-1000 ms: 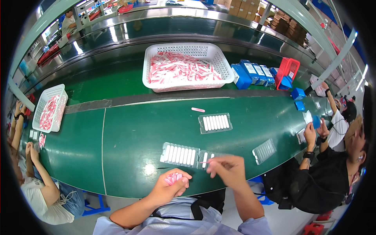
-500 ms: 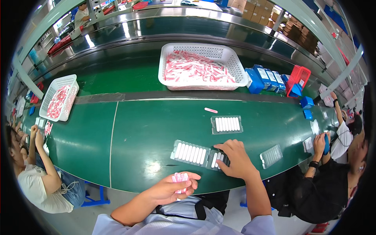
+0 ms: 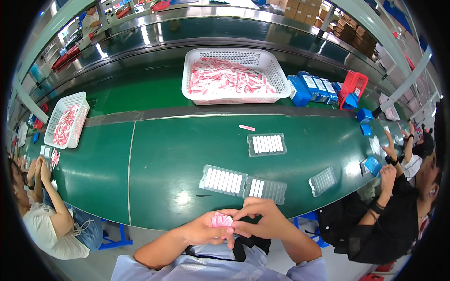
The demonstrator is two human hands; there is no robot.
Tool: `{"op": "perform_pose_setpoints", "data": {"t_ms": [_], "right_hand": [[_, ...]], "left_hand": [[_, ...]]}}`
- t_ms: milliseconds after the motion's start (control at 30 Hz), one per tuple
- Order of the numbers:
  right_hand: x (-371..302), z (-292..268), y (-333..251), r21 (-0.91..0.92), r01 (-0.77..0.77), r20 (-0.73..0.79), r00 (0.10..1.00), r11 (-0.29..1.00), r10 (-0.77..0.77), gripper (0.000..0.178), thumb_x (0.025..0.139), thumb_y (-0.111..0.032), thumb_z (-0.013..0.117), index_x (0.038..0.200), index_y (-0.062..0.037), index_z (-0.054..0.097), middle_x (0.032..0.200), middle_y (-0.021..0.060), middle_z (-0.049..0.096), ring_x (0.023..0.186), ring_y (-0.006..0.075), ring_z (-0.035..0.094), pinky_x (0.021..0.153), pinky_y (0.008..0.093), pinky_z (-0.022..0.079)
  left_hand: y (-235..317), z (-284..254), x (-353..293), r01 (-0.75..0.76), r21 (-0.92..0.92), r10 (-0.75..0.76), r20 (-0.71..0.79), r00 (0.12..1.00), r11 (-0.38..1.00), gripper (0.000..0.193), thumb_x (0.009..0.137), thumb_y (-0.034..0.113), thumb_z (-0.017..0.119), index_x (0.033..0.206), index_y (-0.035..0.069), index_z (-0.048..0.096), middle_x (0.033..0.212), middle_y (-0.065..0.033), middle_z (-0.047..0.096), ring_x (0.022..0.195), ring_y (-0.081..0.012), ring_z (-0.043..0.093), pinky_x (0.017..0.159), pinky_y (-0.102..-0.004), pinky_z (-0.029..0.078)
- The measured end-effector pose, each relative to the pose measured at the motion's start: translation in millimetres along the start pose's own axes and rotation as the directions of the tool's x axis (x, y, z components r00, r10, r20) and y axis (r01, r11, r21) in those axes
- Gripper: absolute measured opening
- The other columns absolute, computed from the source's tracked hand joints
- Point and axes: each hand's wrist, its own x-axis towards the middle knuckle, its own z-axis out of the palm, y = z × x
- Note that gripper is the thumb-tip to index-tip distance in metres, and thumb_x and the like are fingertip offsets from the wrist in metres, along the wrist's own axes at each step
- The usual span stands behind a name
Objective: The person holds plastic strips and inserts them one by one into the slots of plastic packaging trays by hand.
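In my left hand (image 3: 206, 229) is a bundle of small pink-and-white round-ended strips (image 3: 220, 219), its fingers wrapped round them near the table's front edge. My right hand (image 3: 255, 218) meets it from the right, thumb and fingers closed at the bundle's right side; exactly what they pinch is partly hidden. Just beyond the hands lies an opened clear plastic tray: its left half (image 3: 211, 180) holds a row of white strips, and its right half (image 3: 272, 189) has a few at the left end and bare slots beside them. Another clear tray (image 3: 267, 144), filled with white strips, lies farther off.
A single pink strip (image 3: 247, 127) lies behind the filled tray. An unfilled clear tray (image 3: 322, 181) rests to the right. White baskets (image 3: 236, 100) (image 3: 80, 122) of strips, blue boxes (image 3: 311, 89) and a red basket (image 3: 352, 89) stand farther back. Co-workers sit at both sides.
My right hand has left the tray's right half and come back to the bundle in my left hand. More white strips in that half are uncovered. The view has shifted slightly.
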Motion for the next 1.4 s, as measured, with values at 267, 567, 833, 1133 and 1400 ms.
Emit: {"op": "perform_pose_setpoints", "data": {"t_ms": [267,567,833,1133,1400], "right_hand": [[-11.5,-22.8,17.4,-0.090,0.047,-0.347,0.935,0.995,-0.075,0.007,0.079,-0.012,0.081,0.085,-0.0101,0.076,0.067,0.0002,0.053,0.061,0.0121,0.048,0.054,0.0268,0.034],[-28.3,-1.7,30.7,-0.017,0.072,-0.058,0.996,0.997,-0.073,0.023,0.079,-0.020,0.083,0.102,-0.0181,0.081,0.059,0.0006,0.048,0.056,0.0127,0.046,0.052,0.0290,0.034],[-36.6,-33.3,39.8,-0.825,-0.105,-0.454,0.709,0.555,-0.540,0.019,0.072,-0.011,0.086,0.088,-0.0129,0.076,0.062,-0.0020,0.047,0.057,0.0189,0.047,0.062,0.0347,0.037],[-37.3,-30.4,45.0,-0.657,-0.011,-0.464,0.795,0.754,-0.392,0.024,0.078,-0.016,0.077,0.101,-0.0090,0.074,0.072,-0.0011,0.056,0.068,0.0204,0.052,0.070,0.0367,0.036],[-20.3,0.6,8.4,-0.299,0.028,-0.273,0.955,0.954,-0.114,0.029,0.073,-0.025,0.085,0.097,-0.0126,0.076,0.064,-0.0004,0.051,0.063,0.0181,0.054,0.065,0.0333,0.039]], "left_hand": [[-6.2,2.7,-5.7,0.011,0.090,0.001,-0.135,0.991,0.996,0.046,0.104,0.011,0.052,0.148,0.000,0.040,0.125,-0.0274,0.065,0.076,-0.0148,0.069,0.048,-0.0204,0.034],[-13.7,-1.4,3.2,0.161,0.051,-0.160,-0.025,0.987,0.986,0.041,0.104,0.015,0.055,0.142,0.000,0.049,0.129,-0.0241,0.064,0.078,-0.0082,0.067,0.048,-0.0175,0.030],[-15.0,-2.4,3.2,0.163,-0.013,-0.162,-0.188,0.969,0.987,0.037,0.105,0.013,0.053,0.138,-0.002,0.052,0.128,-0.0263,0.064,0.079,-0.0140,0.070,0.048,-0.0192,0.035],[-9.7,-13.0,7.7,0.002,-0.241,-0.064,-0.250,0.966,0.970,0.046,0.102,0.017,0.061,0.143,0.000,0.048,0.127,-0.0167,0.065,0.080,-0.0143,0.062,0.057,-0.0208,0.040],[-10.6,-7.8,9.4,0.153,-0.103,-0.159,-0.055,0.986,0.983,0.048,0.098,0.002,0.061,0.144,-0.002,0.048,0.115,-0.0135,0.068,0.090,-0.0115,0.060,0.063,-0.0227,0.039]]}}
